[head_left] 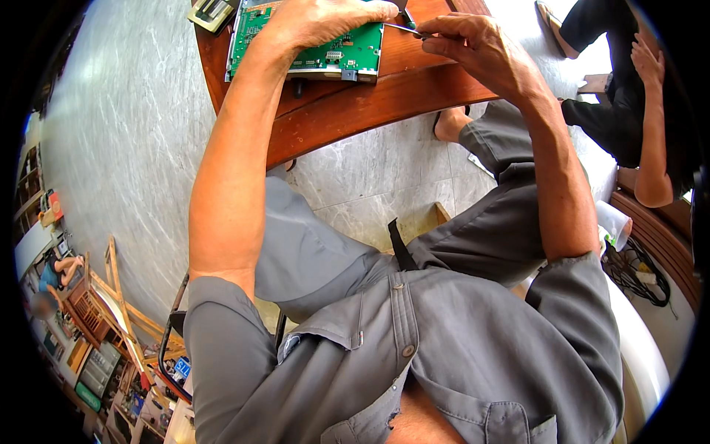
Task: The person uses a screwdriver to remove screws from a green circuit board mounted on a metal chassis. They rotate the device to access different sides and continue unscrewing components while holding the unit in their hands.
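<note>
A green circuit board (353, 46) in a silver metal frame lies on a wooden table (340, 111) at the top of the head view. My left hand (322, 22) grips the board's upper part, thumb near its top-right corner; some fingers are hidden or cut off by the frame edge. My right hand (484, 55), just right of the board, pinches a thin metal tool (407, 29) whose tip reaches the board's upper right edge. A small dark piece (405, 18) is beside that edge, partly hidden.
A metal part (211, 11) sits at the table's top-left corner. Another person (621, 96) in dark clothing sits at the right, near coiled black cable (632, 270). A further person (55, 277) is at the far left among wooden furniture (85, 303). My legs are below the table.
</note>
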Demonstrator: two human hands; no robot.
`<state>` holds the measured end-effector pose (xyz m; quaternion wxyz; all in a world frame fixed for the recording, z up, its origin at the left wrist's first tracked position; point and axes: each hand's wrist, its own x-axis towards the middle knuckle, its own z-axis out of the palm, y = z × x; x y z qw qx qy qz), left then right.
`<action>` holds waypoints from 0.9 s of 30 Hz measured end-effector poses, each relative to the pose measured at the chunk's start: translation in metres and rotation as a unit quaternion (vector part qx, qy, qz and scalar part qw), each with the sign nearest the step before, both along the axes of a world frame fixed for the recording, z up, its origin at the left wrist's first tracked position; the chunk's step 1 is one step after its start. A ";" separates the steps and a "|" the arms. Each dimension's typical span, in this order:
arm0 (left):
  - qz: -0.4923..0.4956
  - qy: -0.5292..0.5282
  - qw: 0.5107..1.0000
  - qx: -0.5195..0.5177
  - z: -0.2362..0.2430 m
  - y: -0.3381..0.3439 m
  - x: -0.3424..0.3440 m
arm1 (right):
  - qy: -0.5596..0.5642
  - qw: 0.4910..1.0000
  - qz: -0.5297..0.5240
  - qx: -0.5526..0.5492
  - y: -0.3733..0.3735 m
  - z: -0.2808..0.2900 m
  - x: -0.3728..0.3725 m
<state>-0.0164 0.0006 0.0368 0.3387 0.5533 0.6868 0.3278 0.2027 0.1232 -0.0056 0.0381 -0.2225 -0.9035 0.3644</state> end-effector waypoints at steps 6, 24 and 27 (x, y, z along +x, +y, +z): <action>0.003 -0.025 1.000 0.002 -0.007 0.001 -0.004 | -0.031 0.997 0.010 0.077 -0.005 0.030 0.004; -0.025 0.012 0.997 -0.067 0.017 -0.012 0.000 | 0.086 0.996 0.025 -0.001 -0.015 0.104 0.021; -0.036 0.051 0.998 -0.012 0.005 -0.015 -0.007 | 0.150 0.987 0.060 0.017 -0.007 0.082 0.023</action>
